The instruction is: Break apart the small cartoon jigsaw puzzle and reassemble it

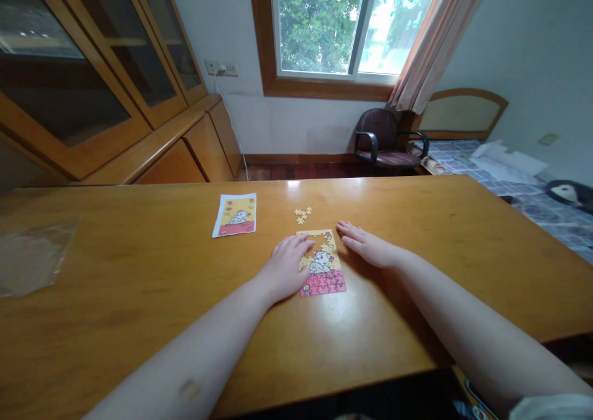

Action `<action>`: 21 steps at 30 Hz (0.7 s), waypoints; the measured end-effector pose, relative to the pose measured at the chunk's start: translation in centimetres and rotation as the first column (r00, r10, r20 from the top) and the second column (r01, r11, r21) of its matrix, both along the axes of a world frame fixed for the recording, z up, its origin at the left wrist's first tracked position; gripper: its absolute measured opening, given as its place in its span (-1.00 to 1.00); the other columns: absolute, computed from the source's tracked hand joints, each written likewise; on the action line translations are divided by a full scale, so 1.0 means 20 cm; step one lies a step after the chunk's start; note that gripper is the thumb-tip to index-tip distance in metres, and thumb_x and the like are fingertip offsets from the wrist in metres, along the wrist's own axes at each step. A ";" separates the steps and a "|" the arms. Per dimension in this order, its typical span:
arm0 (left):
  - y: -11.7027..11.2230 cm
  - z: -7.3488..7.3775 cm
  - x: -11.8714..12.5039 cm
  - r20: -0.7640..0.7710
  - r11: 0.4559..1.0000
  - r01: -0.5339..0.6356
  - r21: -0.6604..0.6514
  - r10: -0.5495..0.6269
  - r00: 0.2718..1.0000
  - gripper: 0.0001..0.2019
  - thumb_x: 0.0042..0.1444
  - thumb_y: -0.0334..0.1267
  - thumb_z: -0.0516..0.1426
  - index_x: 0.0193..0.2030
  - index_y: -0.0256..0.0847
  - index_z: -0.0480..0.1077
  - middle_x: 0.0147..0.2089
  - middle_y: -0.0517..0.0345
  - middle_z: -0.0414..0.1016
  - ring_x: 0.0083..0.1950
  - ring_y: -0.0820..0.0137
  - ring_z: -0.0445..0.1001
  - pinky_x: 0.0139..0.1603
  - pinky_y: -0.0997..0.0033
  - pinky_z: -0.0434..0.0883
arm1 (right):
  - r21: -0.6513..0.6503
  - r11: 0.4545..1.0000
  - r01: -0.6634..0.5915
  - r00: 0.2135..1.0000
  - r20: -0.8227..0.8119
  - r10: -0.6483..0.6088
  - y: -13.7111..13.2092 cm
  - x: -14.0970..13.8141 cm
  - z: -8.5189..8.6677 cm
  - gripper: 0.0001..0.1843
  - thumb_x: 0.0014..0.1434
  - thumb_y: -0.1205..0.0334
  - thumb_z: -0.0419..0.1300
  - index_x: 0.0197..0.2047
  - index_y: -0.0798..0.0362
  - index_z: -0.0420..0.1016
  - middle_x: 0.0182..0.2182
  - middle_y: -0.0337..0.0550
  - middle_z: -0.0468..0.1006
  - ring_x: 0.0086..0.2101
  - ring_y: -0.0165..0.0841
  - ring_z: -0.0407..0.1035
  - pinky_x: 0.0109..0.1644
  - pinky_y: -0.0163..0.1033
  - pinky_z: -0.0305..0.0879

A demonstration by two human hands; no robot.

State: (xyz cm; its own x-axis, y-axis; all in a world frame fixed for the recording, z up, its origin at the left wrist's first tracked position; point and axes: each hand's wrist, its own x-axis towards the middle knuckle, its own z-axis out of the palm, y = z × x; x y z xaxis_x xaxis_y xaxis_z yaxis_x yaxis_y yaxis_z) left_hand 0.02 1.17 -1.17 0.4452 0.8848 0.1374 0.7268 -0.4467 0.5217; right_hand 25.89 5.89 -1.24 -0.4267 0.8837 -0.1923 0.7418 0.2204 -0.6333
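Observation:
A partly assembled jigsaw puzzle (327, 281) lies on the wooden table, pink at the bottom and yellow above, with white cartoon animals in the middle. Bare table shows through a gap in its upper part. Over the puzzle's left edge rests my left hand (288, 265), fingers stretched out and covering some of that side. My right hand (365, 244) lies flat beside the upper right edge, its fingers extended and holding nothing. Several loose yellow puzzle pieces (302, 215) sit just beyond the puzzle's top edge.
A printed picture sheet (236, 215) with the same design lies to the left on the table (139, 253). A clear plastic bag (34, 253) is at the far left. Beyond the table stand a cabinet (176, 154), an office chair (382, 136) and a bed (532, 191).

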 end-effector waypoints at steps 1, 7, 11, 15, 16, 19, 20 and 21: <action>0.00 0.00 0.00 -0.007 1.000 0.008 -0.002 -0.008 1.000 -0.50 0.00 -0.40 0.06 0.14 -0.18 0.32 0.27 0.00 0.26 0.28 0.15 0.20 0.31 0.01 0.16 | -0.034 0.997 0.068 0.993 -0.092 -0.071 -0.01 0.00 -0.01 -0.35 0.26 -0.17 -0.07 0.30 -0.01 0.20 0.33 -0.10 0.05 0.32 -0.16 -0.14 0.38 0.08 -0.24; 0.02 0.02 -0.01 0.039 0.998 -0.061 -0.020 0.062 0.997 -0.64 0.11 -0.31 0.03 0.05 -0.20 0.40 0.17 0.00 0.38 0.21 0.20 0.30 0.26 0.05 0.24 | -0.041 0.913 0.406 0.823 -0.419 -0.384 -0.01 0.02 -0.04 -0.63 0.20 0.10 0.07 -0.01 0.04 0.52 -0.01 -0.05 0.53 0.01 -0.21 0.40 0.18 -0.01 0.24; 0.02 0.02 -0.01 0.058 0.997 -0.079 -0.020 0.080 0.995 -0.67 0.10 -0.30 0.04 0.00 -0.19 0.43 0.13 0.01 0.42 0.20 0.19 0.31 0.24 0.05 0.26 | 0.182 0.900 0.396 0.906 -0.237 -0.351 0.01 0.04 -0.02 -0.67 0.16 0.30 0.06 -0.04 0.05 0.52 -0.08 -0.06 0.56 -0.09 -0.26 0.44 0.08 -0.10 0.30; 0.02 0.02 -0.02 0.091 0.996 -0.090 -0.025 0.092 0.992 -0.71 0.11 -0.29 0.03 -0.07 -0.17 0.47 0.08 0.03 0.45 0.17 0.20 0.34 0.23 0.07 0.28 | 0.318 0.918 0.237 0.967 0.008 -0.253 0.00 0.09 0.03 -0.73 0.13 0.37 0.10 -0.15 0.05 0.57 -0.16 -0.06 0.58 -0.15 -0.27 0.44 -0.01 -0.19 0.33; 0.03 0.02 -0.02 0.100 0.995 -0.091 -0.027 0.093 0.991 -0.72 0.11 -0.29 0.02 -0.09 -0.17 0.47 0.07 0.04 0.46 0.17 0.21 0.34 0.23 0.07 0.28 | 0.340 0.917 0.207 0.970 0.050 -0.237 0.00 0.10 0.04 -0.74 0.14 0.37 0.10 -0.17 0.04 0.58 -0.17 -0.07 0.58 -0.16 -0.28 0.44 -0.03 -0.21 0.33; 0.03 0.01 -0.02 0.116 0.995 -0.093 -0.032 0.096 0.989 -0.73 0.12 -0.27 0.02 -0.11 -0.16 0.47 0.04 0.05 0.47 0.14 0.22 0.35 0.22 0.08 0.29 | 0.370 0.916 0.155 0.963 0.149 -0.223 -0.02 0.15 0.08 -0.78 0.17 0.31 0.11 -0.21 0.03 0.60 -0.19 -0.08 0.58 -0.18 -0.28 0.45 -0.06 -0.23 0.33; 0.03 0.01 -0.02 0.117 0.995 -0.093 -0.032 0.096 0.989 -0.74 0.12 -0.27 0.02 -0.11 -0.16 0.48 0.04 0.06 0.48 0.14 0.22 0.36 0.21 0.08 0.30 | 0.370 0.917 0.145 0.958 0.178 -0.224 -0.02 0.16 0.09 -0.78 0.18 0.29 0.11 -0.22 0.02 0.60 -0.19 -0.08 0.58 -0.19 -0.27 0.45 -0.08 -0.23 0.33; 0.03 0.01 -0.02 0.118 0.995 -0.093 -0.031 0.096 0.988 -0.74 0.12 -0.27 0.02 -0.12 -0.16 0.48 0.03 0.05 0.48 0.13 0.22 0.36 0.20 0.07 0.30 | 0.370 0.919 0.137 0.953 0.203 -0.224 -0.02 0.17 0.10 -0.78 0.18 0.27 0.12 -0.22 0.02 0.60 -0.20 -0.08 0.58 -0.20 -0.27 0.45 -0.09 -0.24 0.33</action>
State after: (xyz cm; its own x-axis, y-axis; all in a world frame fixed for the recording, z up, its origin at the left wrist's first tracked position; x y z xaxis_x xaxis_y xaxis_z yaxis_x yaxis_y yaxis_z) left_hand -0.48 1.80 -0.87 0.3412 0.9260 0.1617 0.6972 -0.3647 0.6171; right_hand 29.33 5.45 0.67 -0.2340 0.9700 0.0656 0.9079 0.2422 -0.3423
